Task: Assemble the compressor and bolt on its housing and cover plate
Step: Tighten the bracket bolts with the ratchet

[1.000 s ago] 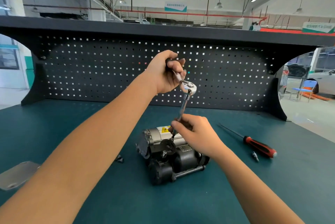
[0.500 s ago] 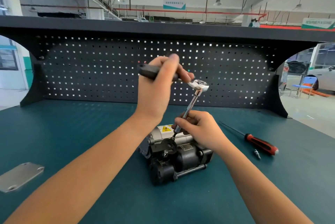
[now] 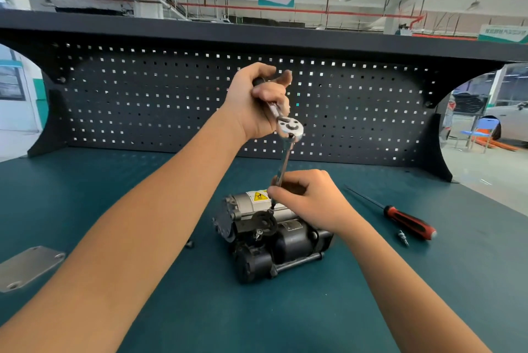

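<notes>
While seated tip-down on top of compressor [image 3: 274, 235], mid-bench [image 3: 428, 295]: extension bar [image 3: 285, 158] steep, leaning up-right to ratchet [image 3: 290, 127] head. Left hand [image 3: 254, 107] high above, fisted round ratchet handle. Right hand [image 3: 311, 198] nearer the work, fingertips pinched on bar's lower end just over the housing. Judged next: swing handle about bar axis, keep bar steady. Cover plate [image 3: 28, 267] well apart, far left.

The teal bench [image 3: 85, 181] bears the compressor [image 3: 285, 241], a grey plate [image 3: 28, 267] far left and a red-handled screwdriver [image 3: 408, 221] right.
</notes>
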`<state>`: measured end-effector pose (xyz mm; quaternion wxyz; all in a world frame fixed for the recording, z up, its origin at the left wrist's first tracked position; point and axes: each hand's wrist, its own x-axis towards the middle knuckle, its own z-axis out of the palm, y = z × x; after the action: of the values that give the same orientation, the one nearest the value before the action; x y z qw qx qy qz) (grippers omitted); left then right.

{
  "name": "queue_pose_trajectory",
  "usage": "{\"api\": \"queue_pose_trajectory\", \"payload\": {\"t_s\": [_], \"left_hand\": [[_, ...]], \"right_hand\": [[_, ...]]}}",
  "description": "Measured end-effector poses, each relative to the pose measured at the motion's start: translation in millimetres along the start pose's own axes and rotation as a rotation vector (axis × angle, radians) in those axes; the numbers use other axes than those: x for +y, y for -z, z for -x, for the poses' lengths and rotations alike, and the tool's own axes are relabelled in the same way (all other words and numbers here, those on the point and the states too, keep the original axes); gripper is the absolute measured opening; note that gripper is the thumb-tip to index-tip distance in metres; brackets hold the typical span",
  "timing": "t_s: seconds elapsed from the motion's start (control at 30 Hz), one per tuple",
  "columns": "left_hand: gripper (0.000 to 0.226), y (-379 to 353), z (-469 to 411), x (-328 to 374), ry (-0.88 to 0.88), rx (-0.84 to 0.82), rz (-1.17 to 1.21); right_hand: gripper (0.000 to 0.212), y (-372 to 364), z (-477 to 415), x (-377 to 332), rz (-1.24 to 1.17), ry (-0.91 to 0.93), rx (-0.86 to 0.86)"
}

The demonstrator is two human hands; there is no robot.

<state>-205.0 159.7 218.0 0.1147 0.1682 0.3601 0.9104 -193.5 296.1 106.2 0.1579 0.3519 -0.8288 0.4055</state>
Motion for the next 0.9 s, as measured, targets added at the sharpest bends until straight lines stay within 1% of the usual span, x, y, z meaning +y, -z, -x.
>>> {"api": "queue_pose_trajectory", "payload": {"t_s": [0.03,0.1,0.17,0.23,0.3,0.37,0.4,0.43,0.47,0.5,0.53,0.57,0.6,0.67,0.73,0.83,0.9], "left_hand": [[0.033,-1.4,-0.1,-2.1,-0.013,0.008,-0.001],[0.032,-5.5,4.4,-9.4,-0.088,0.020,-0.046],[0.031,-9.9,12.7,-19.5,-0.209,0.031,-0.120],[0.031,-11.7,24.0,-33.4,-0.388,0.051,-0.237],[0.028,-13.0,37.9,-48.7,-0.620,0.056,-0.423],[0.021,-10.3,50.6,-63.8,-0.872,-0.013,-0.679],[0.017,-7.9,56.1,-70.9,-0.979,-0.072,-0.802],[0.013,-6.3,60.5,-76.5,-1.050,-0.131,-0.890],[0.011,-4.7,62.5,-79.4,-1.080,-0.168,-0.918],[0.012,-3.8,62.0,-78.4,-1.073,-0.180,-0.887],[0.014,-3.9,58.7,-74.3,-1.039,-0.166,-0.814],[0.017,-5.0,53.8,-67.4,-0.981,-0.131,-0.717],[0.020,-6.6,48.3,-59.4,-0.894,-0.082,-0.600],[0.030,-7.5,36.9,-41.3,-0.625,-0.034,-0.343],[0.037,-4.6,25.6,-25.0,-0.367,-0.045,-0.164],[0.038,2.0,10.8,-9.5,-0.127,-0.068,-0.086],[0.038,4.1,1.6,-4.4,0.000,-0.073,-0.025]], "right_hand": [[0.019,0.7,-0.1,0.4,0.024,0.002,0.001],[0.005,3.0,0.4,1.4,0.012,-0.006,-0.002],[0.014,5.3,1.8,2.3,-0.007,-0.006,-0.016],[0.016,8.4,3.1,4.4,-0.007,-0.020,-0.030],[0.013,11.3,3.7,6.2,-0.065,-0.065,-0.021],[0.013,11.6,3.9,6.5,-0.076,-0.083,0.004],[0.019,10.6,3.4,6.4,-0.044,-0.070,0.026],[0.027,9.4,3.1,5.0,-0.015,-0.064,0.042],[0.032,8.3,2.8,3.8,0.013,-0.066,0.052],[0.032,7.8,2.6,1.8,0.030,-0.076,0.052],[0.025,7.6,2.0,1.4,0.043,-0.084,0.048],[0.017,7.6,1.4,0.8,0.053,-0.099,0.045],[0.015,7.4,1.1,1.3,0.058,-0.108,0.045],[0.013,7.1,1.6,2.1,0.050,-0.091,0.030],[0.012,6.5,2.0,0.8,0.055,-0.046,0.015],[0.006,4.2,1.1,1.7,0.067,0.008,0.017],[0.002,-0.2,2.6,2.4,0.021,0.056,-0.010]]}}
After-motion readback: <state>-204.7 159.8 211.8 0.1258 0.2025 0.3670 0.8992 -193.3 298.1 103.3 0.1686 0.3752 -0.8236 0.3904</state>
